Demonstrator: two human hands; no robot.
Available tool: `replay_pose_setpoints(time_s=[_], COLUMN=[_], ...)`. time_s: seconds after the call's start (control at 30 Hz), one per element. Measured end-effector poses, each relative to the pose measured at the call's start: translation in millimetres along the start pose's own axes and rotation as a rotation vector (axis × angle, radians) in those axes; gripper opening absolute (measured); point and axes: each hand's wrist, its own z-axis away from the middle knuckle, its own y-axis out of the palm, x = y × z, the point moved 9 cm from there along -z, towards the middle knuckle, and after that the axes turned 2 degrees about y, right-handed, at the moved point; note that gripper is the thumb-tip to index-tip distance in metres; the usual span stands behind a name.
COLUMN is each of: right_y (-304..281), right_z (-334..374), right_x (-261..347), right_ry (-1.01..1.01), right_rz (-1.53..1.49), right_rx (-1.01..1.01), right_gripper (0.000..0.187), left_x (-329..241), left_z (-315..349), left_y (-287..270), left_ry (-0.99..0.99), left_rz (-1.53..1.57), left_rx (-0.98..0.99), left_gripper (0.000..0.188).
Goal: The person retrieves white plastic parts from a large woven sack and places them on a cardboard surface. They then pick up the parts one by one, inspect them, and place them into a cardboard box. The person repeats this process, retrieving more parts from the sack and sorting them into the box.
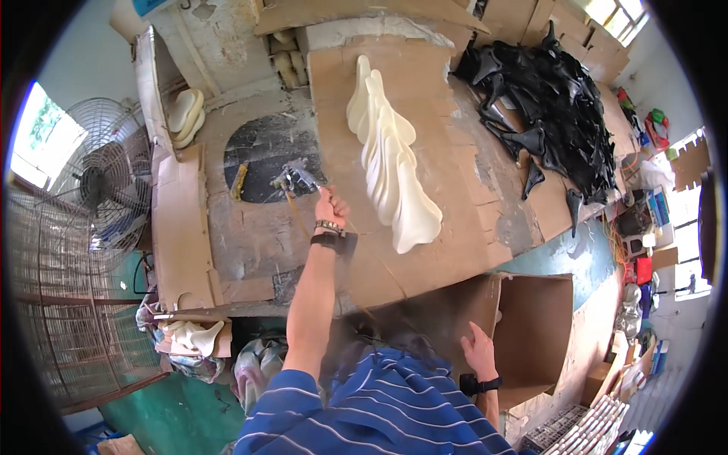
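Observation:
My left hand (332, 208) reaches over the workbench, its fingers curled at the handle end of a metal spray gun (300, 175). The gun is over a dark, stained patch (262, 144) of the bench, and a thin yellowish hose trails from it. To the right of this hand, several cream foam bicycle saddle pads (415, 211) stand overlapped in a long row on cardboard. My right hand (479, 353) hangs low beside an open cardboard box (535, 334), fingers apart and holding nothing.
A heap of black saddle-shaped covers (542, 114) lies at the far right of the bench. A yellow-handled tool (240, 182) rests on the dark patch. More cream pads (187, 117) sit at the left. A large caged fan (95, 182) stands beyond the bench's left end.

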Motion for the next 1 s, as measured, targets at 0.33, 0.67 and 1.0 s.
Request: replay_pose_setpoints(time_s=[0.33, 0.67, 1.0], right_y=[-84, -223, -267], right_z=[-23, 21, 114], right_x=[156, 126, -9], right_ry=[-0.418, -0.363, -0.241], right_rz=[-0.205, -0.942, -0.898], right_rx=[-0.084, -0.379, -0.277], right_gripper=[0.057, 0.036, 0.046], left_x=[117, 271, 182], left_z=[264, 434, 408], left_y=[124, 206, 95], left_ry=[-0.001, 0.133, 0.161], left_rz=[-0.584, -1.218, -1.578], left_rx=[0.549, 1.356, 0.607], left_gripper=[0.031, 0.036, 0.027])
